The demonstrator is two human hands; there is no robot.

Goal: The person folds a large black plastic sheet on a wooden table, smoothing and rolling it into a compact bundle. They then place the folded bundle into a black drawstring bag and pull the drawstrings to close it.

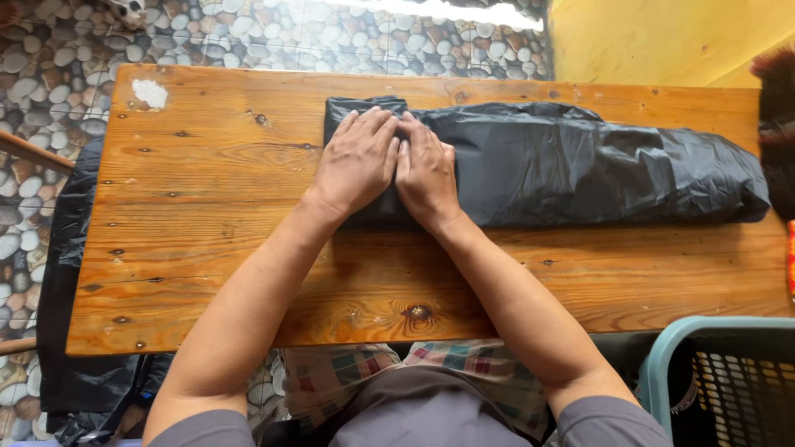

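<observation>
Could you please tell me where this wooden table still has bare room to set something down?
The widest bare patch of the wooden table lies left of the left hand. A long strip runs along the near edge, in front of the black plastic bag. Only a thin band remains behind the bag. The right half is crowded: the bag fills it, with the right hand pressing beside the left.

Long rectangular bench of knotty orange-brown wooden planks (207, 248) with a white smear near its far left corner, standing on pebble-patterned floor (50, 74), bearing one folded black plastic sheet (580, 165) stretched lengthwise from the middle toward the right end.
</observation>
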